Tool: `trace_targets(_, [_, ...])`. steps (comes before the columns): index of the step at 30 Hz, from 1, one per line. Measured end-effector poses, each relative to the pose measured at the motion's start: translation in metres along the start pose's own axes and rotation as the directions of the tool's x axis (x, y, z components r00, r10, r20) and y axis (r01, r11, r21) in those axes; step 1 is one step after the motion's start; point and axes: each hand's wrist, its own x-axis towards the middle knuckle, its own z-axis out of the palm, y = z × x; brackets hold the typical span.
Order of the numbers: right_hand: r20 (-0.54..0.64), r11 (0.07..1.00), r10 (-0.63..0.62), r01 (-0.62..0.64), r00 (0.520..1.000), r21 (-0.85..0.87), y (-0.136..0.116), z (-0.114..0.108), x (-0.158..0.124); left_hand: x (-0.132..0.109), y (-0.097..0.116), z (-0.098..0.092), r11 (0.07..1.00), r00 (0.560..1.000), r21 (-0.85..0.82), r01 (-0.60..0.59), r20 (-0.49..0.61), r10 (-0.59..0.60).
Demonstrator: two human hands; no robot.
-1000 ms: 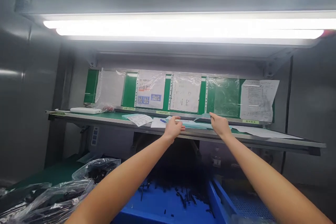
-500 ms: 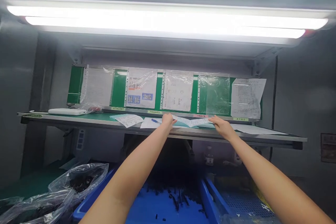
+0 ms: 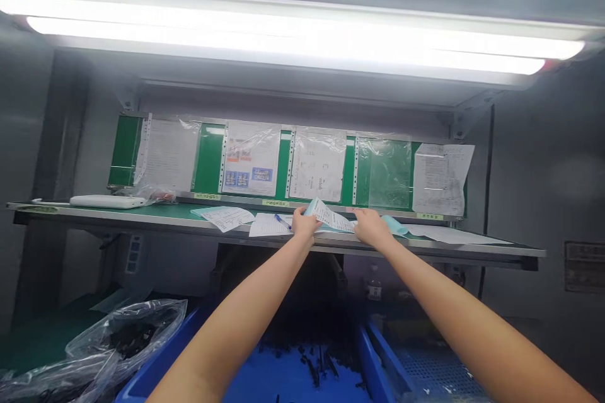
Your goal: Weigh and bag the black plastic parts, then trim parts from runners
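Head view | paper sheet [image 3: 329, 216] | between left hand [image 3: 305, 225], right hand [image 3: 372, 228], touching both

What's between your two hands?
A printed white paper stretches between the left hand and the right hand, as the head view shows.

The steel-edged green workbench shelf [image 3: 142, 219] stood between the left hand [image 3: 305, 225] and right hand [image 3: 373, 228] and the blue plastic bin [image 3: 163, 352] below, blocking any straight downward reach.
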Motion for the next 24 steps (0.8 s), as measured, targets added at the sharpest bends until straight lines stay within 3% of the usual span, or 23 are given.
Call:
trace_targets(5, [-0.092, 0.989, -0.131, 0.136, 0.987, 0.059, -0.039, 0.013, -0.001, -0.017, 0.001, 0.008, 0.998, 0.992, -0.059, 0.02, 0.126, -0.012])
trace_targets(8, [-0.147, 0.989, -0.121, 0.132, 0.982, 0.064, -0.04, 0.02, -0.003, -0.02, 0.002, 0.007, 0.994, 0.985, -0.11, 0.028, 0.17, -0.009])
trace_targets(14, [-0.195, 0.983, -0.116, 0.141, 0.974, 0.118, -0.026, 0.026, -0.008, -0.016, 0.0, 0.004, 0.989, 0.987, -0.124, 0.08, 0.146, -0.062])
trace_targets(19, [-0.192, 0.954, -0.045, 0.099, 0.98, 0.282, -0.024, 0.028, -0.005, -0.019, -0.003, 0.012, 0.992, 0.984, -0.074, 0.104, 0.151, -0.092])
trace_targets(24, [-0.142, 0.845, 0.092, -0.001, 0.986, 0.535, -0.029, 0.02, -0.002, -0.024, -0.006, 0.02, 0.998, 0.989, -0.006, 0.067, 0.135, -0.065])
